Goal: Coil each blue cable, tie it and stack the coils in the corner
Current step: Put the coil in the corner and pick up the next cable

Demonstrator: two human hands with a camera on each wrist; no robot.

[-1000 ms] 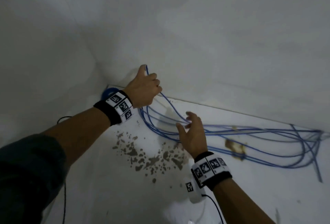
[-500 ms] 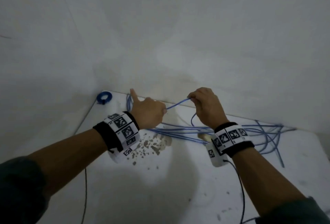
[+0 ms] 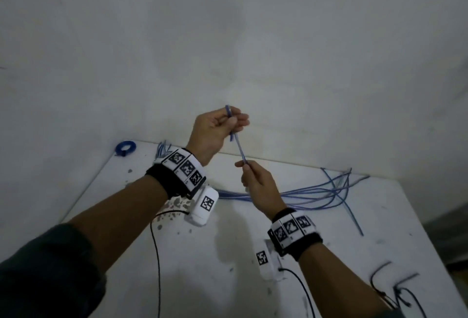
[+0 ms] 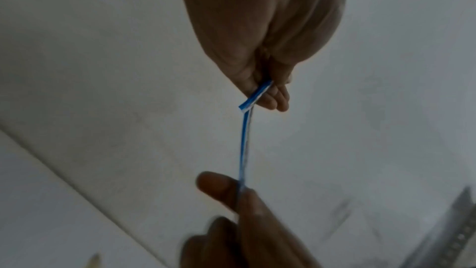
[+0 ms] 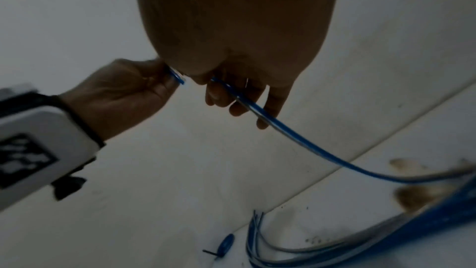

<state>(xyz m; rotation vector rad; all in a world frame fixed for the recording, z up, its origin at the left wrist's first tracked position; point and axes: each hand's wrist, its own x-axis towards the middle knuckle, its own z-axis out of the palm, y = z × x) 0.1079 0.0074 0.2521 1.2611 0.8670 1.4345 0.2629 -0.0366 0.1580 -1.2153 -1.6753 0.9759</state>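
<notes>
One finished coil (image 3: pixel 125 148) lies in the worktop (image 3: pixel 228 254) corner at ten o'clock. The left hand (image 3: pixel 212 130) pinches a blue cable (image 3: pixel 238 149) near its end; the right hand (image 3: pixel 258 186), toward four o'clock, pinches it lower. Loose cables (image 3: pixel 316 194) remain at three o'clock, uncoiled; most work seems left.

left hand (image 3: pixel 211 132) risen off the table, cable (image 3: pixel 238 146) end now upright — right hand (image 3: pixel 258 186) dropped lower, pinching beneath
</notes>
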